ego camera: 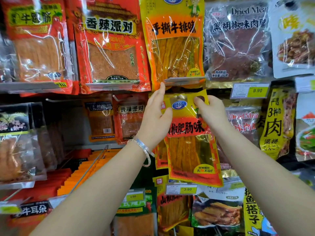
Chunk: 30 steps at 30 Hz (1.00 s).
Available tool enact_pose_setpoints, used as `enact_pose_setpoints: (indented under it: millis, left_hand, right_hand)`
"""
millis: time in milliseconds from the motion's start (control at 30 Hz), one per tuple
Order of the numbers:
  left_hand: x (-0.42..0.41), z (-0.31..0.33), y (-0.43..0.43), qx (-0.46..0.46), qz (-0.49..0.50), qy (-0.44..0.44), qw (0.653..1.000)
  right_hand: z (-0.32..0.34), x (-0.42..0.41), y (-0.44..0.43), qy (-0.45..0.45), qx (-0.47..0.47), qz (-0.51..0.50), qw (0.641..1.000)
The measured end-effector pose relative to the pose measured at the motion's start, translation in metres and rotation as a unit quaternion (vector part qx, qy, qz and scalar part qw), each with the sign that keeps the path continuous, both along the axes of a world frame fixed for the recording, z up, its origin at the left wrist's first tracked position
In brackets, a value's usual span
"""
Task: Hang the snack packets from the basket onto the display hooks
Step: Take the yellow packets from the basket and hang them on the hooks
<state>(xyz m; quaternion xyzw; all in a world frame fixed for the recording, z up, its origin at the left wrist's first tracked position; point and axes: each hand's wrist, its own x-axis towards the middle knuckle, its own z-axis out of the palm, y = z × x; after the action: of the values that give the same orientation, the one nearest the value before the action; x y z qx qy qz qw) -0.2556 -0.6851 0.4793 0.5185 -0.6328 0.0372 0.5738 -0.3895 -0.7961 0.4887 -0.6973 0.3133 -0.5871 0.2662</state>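
The yellow snack packet (192, 147) hangs upright between the two hands, raised in front of the display rack. Its clear window shows long orange-brown strips packed upright. The right hand (211, 110) pinches the packet's top right corner between thumb and fingers. The left hand (156, 116) has its fingers stretched straight upward, its thumb lying against the packet's left edge, and a fingertip touching the clear label strip (184, 80) just above. A silver bracelet (144, 148) circles the left wrist.

Above both hands hangs a matching yellow packet (173, 41) filled with the same kind of strips. Left of the left hand a red packet (110, 48) holds a flat orange sheet. Above the right hand a clear bag (237, 43) holds dark red meat slices, with a 9.90 price tag (249, 91) below it. Under the held packet sits a 3.80 price tag (181, 189).
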Motion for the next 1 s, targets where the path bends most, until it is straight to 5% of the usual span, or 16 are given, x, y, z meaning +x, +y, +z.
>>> enact_pose_setpoints:
  millis: [367,533,667,867,1000]
  left_hand:
    - [0.012,-0.048,0.018,0.025,-0.015,0.005,1.0]
    - [0.032,-0.138,0.065,0.102,-0.006,0.116,0.988]
    - [0.045,-0.254,0.129,0.214,0.044,0.197,0.956]
    - [0.026,-0.416,0.268,0.428,0.16,0.453,0.765]
    - [-0.01,-0.482,0.361,0.48,0.275,0.563,0.614]
  right_hand:
    - [-0.071,0.014,0.041,0.035,-0.088,-0.123,0.988]
    - [-0.171,0.021,0.101,0.006,-0.025,0.012,1.0]
    - [-0.266,0.032,0.145,0.113,0.129,0.162,0.972]
    - [-0.415,0.05,0.201,0.387,0.346,0.253,0.817]
    - [-0.481,0.051,0.231,0.524,0.382,0.319,0.691]
